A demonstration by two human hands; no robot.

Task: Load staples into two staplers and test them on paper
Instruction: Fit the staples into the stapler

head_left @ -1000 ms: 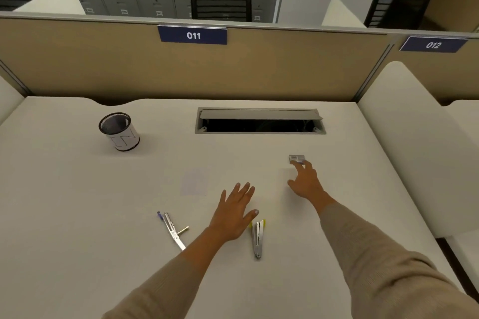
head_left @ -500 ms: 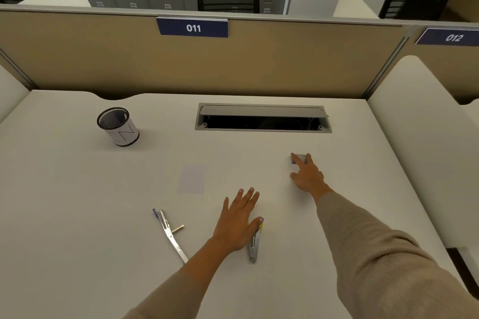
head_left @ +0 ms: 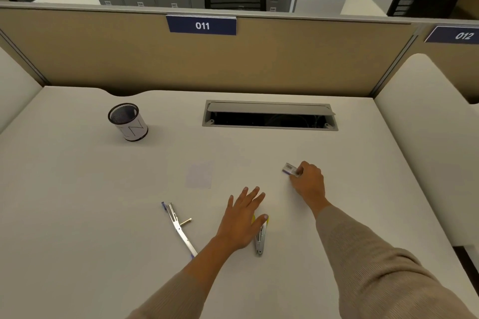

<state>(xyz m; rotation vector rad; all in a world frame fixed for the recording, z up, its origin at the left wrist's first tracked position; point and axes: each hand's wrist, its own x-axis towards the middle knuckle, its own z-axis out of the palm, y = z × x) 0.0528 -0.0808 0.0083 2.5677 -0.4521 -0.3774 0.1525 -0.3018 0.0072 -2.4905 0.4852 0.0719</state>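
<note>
My right hand [head_left: 308,184] pinches a small staple box [head_left: 289,169] just above the white desk, right of centre. My left hand [head_left: 241,217] lies flat with straight fingers; its thumb touches the yellow tip of a metal stapler [head_left: 260,238] that lies on the desk beside it. A second stapler [head_left: 178,228], opened out flat with blue ends, lies to the left of that hand. A small pale sheet of paper [head_left: 199,175] lies further back, between the two staplers.
A mesh pen cup [head_left: 128,122] stands at the back left. An open cable hatch [head_left: 269,116] is sunk into the desk at the back centre. A tan partition [head_left: 233,65] closes the far edge, and a white divider [head_left: 427,137] stands at the right.
My right hand has closed its fingers round the staple box and drawn it slightly toward me. My left hand slid down beside the yellow stapler, its thumb now on the tip.
</note>
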